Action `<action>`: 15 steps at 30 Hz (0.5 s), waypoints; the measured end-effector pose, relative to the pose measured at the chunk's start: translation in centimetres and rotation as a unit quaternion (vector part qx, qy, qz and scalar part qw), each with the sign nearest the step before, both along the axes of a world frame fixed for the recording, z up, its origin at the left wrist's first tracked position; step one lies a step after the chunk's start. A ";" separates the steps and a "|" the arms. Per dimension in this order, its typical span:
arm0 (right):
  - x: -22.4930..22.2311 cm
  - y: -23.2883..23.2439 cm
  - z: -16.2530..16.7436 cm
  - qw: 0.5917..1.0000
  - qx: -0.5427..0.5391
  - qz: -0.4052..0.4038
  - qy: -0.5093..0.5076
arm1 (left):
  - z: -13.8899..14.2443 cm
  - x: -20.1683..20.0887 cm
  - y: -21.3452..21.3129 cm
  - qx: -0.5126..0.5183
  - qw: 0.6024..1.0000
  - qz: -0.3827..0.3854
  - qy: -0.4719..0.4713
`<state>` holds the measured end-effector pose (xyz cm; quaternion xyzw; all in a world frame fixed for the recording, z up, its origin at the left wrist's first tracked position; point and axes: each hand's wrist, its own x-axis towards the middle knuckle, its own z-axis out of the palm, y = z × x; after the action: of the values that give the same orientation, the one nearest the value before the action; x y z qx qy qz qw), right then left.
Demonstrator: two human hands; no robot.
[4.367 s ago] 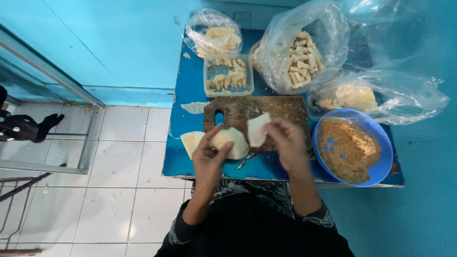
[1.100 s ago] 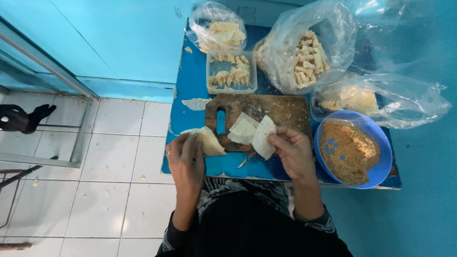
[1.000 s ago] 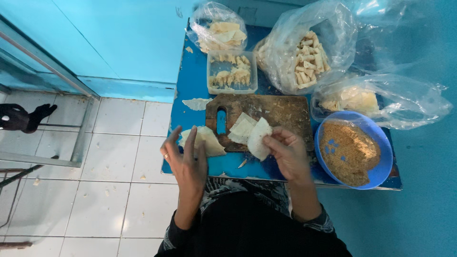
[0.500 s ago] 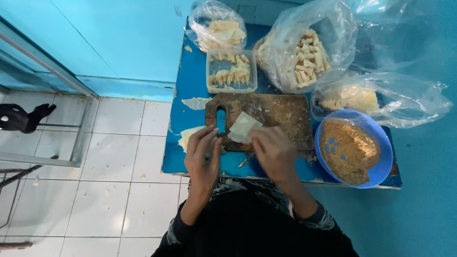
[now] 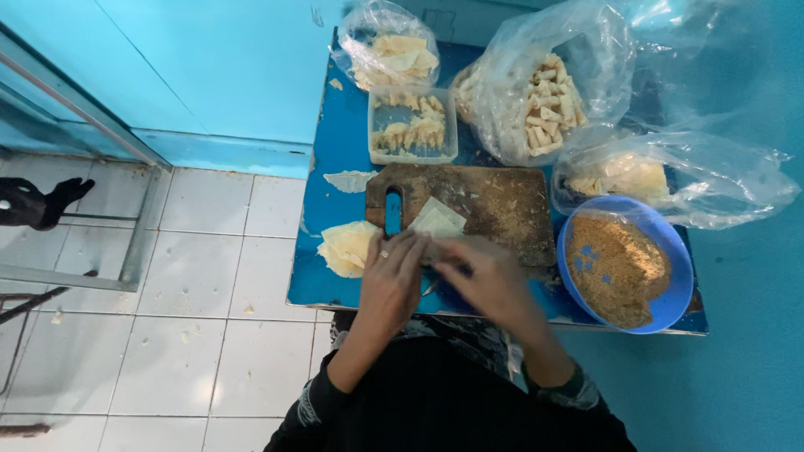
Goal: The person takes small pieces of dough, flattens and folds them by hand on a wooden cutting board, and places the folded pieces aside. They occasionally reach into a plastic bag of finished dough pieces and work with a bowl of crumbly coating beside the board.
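Head view, looking down on a blue desk (image 5: 335,276). The left hand (image 5: 392,280) and right hand (image 5: 486,280) meet at the near edge of a wooden cutting board (image 5: 494,201), fingers curled together over a pale pastry wrapper (image 5: 437,222). The wrapper lies at 12 o'clock from both hands, its free corner pointing toward 1 o'clock; the hands pinch its near end, and the left hand (a ring on one finger) sits slightly closer to it. A stack of spare wrappers (image 5: 345,247) lies at 9 o'clock of the left hand. A blue bowl of brown crumbs (image 5: 620,268) stands at 3 o'clock of the right hand. At 12 o'clock, beyond the board, are a clear tub of rolled pieces (image 5: 412,125) and plastic bags of rolls (image 5: 544,92). The right hand is motion-blurred; any filling inside the wrapper is hidden under the fingers, so the fold cannot be made out.
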<state>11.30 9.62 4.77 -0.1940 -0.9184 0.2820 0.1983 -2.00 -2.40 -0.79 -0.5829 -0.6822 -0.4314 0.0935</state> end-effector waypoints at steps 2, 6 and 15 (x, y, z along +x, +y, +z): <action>-0.2 2.1 1.7 0.998 -0.023 -0.053 -0.012 | -0.2 0.2 0.1 0.008 1.000 0.007 0.024; -4.8 6.4 3.0 0.989 0.138 -0.038 0.023 | -0.3 0.3 -0.1 -0.010 0.999 -0.003 0.049; -14.3 9.7 -0.9 0.957 0.265 -0.026 -0.112 | -0.3 0.3 0.1 0.007 1.000 0.001 0.024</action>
<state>-3.05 19.35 3.87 -0.1886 -0.9712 -0.0001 0.1455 -1.67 -2.34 -1.07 -0.5917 -0.6776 -0.4215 0.1145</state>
